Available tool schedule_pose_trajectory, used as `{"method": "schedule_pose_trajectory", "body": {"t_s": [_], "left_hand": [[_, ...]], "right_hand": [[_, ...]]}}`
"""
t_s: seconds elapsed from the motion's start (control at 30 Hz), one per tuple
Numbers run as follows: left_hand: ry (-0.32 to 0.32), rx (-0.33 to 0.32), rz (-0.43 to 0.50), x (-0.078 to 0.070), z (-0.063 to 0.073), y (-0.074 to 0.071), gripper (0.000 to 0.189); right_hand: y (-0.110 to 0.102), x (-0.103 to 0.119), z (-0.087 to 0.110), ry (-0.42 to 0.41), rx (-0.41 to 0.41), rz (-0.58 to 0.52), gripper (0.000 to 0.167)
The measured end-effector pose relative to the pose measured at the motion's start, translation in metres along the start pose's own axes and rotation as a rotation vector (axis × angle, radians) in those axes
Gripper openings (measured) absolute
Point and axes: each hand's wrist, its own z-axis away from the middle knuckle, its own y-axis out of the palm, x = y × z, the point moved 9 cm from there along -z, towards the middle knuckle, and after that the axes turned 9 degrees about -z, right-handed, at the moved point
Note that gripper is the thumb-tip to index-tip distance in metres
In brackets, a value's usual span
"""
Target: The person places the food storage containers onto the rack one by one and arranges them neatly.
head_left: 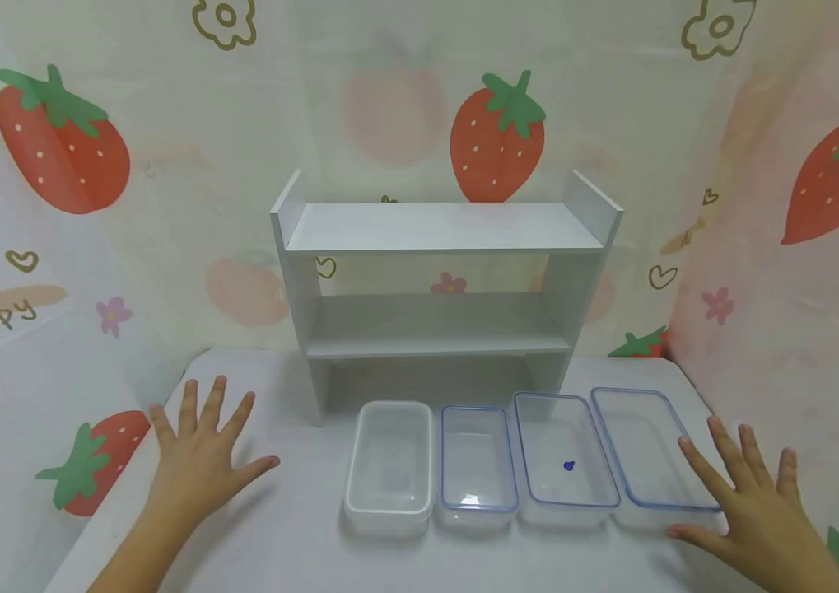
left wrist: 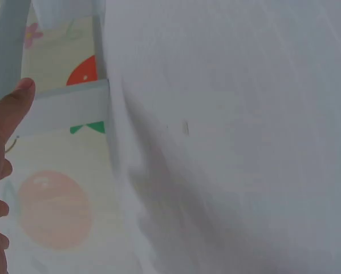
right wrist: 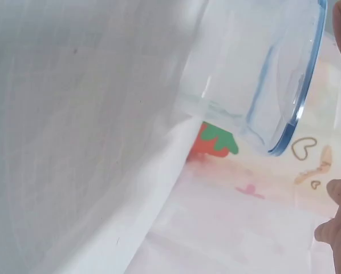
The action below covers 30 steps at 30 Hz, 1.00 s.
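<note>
I'm not holding anything. My left fingers are spread wide apart over the tabletop, to the left of the white shelf, and they don't look like they touch anything. My right fingers are spread wide too, close to the last box on the right; I can't tell if one of them brushes its blue rim. Four see-through boxes stand in a row on the tabletop, in front of the shelf. From left to right, they are the box with the white rim, the smaller box with a blue rim, the box with the blue dot, and then that last box. They stand close, side by side, and I can't see well if they have lids on. None of them is up on a board of the shelf. So I think nothing is half done: the work with the boxes is either not begun or all finished, and I can't tell which. If it's not begun, I guess all four are left to do.
</note>
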Motion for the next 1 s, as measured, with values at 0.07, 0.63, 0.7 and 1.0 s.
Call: {"method": "schedule_pose_trajectory", "body": {"t_s": [0.07, 0.63, 0.7, 1.0], "left_hand": [[-0.01, -0.003, 0.018, -0.001, -0.002, 0.0, 0.1], [-0.104, -0.009, 0.228, -0.012, -0.018, 0.001, 0.102], [-0.116, 0.002, 0.249, -0.013, -0.02, 0.003, 0.103], [-0.176, 0.02, 0.47, -0.018, -0.03, 0.013, 0.105]], "right_hand": [[0.001, 0.0, 0.0, 0.004, -0.01, -0.016, 0.123], [0.006, 0.002, 0.001, 0.084, -0.069, -0.131, 0.13], [0.006, 0.002, 0.001, 0.08, -0.088, -0.153, 0.128], [0.005, -0.004, 0.001, 0.089, -0.149, -0.276, 0.125]]}}
